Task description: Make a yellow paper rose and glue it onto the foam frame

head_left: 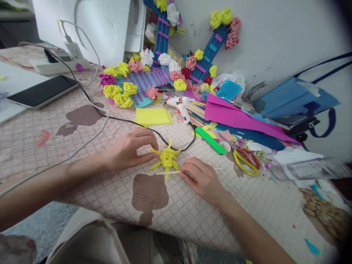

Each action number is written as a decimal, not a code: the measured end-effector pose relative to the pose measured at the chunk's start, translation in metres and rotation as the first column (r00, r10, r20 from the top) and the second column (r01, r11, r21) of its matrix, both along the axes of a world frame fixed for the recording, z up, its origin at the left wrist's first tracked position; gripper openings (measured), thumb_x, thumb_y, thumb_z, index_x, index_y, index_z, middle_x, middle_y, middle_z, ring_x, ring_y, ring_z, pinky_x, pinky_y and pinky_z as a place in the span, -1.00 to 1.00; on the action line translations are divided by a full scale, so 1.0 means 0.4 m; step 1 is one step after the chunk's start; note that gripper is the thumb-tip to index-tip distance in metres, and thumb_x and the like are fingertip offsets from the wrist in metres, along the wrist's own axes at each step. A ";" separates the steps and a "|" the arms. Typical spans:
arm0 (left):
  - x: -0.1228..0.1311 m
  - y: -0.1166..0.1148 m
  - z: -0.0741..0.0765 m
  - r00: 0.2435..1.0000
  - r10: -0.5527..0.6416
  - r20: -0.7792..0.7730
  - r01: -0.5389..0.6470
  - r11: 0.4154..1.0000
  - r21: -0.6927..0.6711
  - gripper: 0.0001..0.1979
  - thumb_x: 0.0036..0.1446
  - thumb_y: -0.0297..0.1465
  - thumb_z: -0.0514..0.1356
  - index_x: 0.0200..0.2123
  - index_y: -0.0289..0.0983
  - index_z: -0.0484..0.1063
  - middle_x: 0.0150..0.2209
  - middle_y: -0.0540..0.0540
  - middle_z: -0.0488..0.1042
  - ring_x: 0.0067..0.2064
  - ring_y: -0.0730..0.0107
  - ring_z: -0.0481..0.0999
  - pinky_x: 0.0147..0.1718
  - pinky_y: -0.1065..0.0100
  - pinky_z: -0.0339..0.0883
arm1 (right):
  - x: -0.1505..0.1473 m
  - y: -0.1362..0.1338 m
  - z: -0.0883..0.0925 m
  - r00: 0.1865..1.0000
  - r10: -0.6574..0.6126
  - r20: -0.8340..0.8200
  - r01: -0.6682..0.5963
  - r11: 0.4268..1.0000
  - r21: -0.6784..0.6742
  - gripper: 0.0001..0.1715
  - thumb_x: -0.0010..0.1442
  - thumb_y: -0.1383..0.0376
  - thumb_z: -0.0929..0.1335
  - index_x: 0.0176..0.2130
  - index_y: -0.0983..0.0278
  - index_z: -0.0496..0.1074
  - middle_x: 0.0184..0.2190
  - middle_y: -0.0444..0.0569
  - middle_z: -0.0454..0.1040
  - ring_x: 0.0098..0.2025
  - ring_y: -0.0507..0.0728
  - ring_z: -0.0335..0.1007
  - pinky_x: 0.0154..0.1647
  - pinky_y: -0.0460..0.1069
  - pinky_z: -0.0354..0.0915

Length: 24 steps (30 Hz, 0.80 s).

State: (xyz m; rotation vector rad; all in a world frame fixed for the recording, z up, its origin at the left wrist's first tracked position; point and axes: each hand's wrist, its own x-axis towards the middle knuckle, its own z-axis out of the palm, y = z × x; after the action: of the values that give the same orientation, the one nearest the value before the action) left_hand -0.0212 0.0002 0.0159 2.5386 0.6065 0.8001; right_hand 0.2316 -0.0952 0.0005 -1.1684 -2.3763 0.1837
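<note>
A yellow paper flower [168, 158] with spread, pointed petals lies on the quilted table cover [115, 198]. My left hand [136, 146] is at its left side, thumb and fingers curled around one petal tip. From the right, my right hand [201, 178] pinches a thin wooden stick [167, 172]. The stick lies nearly level across the flower's lower petal, and its other end shows beyond my knuckles. Behind the flower stands a white glue gun [180, 108] with its black cord curving round the flower.
Yellow paper sheets [153, 116], a green box cutter [210, 140] and yellow-red scissors [246, 161] lie past my hands. Flower-decorated blue paper guitars [143, 86] stand at the back. A tablet [43, 91] and white cable [100, 132] are at left, peanuts [324, 211] at right.
</note>
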 end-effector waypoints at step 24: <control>0.046 -0.118 -0.058 0.984 0.129 -0.120 -0.090 0.953 0.289 -0.88 0.14 -0.43 0.17 -0.24 -0.22 0.29 -0.19 -0.09 0.44 -0.10 0.21 0.34 -0.08 0.13 0.08 | -0.021 -0.005 -0.008 0.994 -0.045 0.098 0.040 0.998 0.051 -0.81 0.29 0.31 0.21 -0.29 0.28 0.37 -0.30 0.02 0.44 -0.27 0.11 0.37 -0.28 0.00 0.35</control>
State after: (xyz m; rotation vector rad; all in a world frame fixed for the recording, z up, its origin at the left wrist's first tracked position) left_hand -0.0027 -0.0471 -0.0072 2.8615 0.7293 0.8032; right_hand 0.2234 -0.0974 -0.0027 -1.2305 -2.4246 0.0533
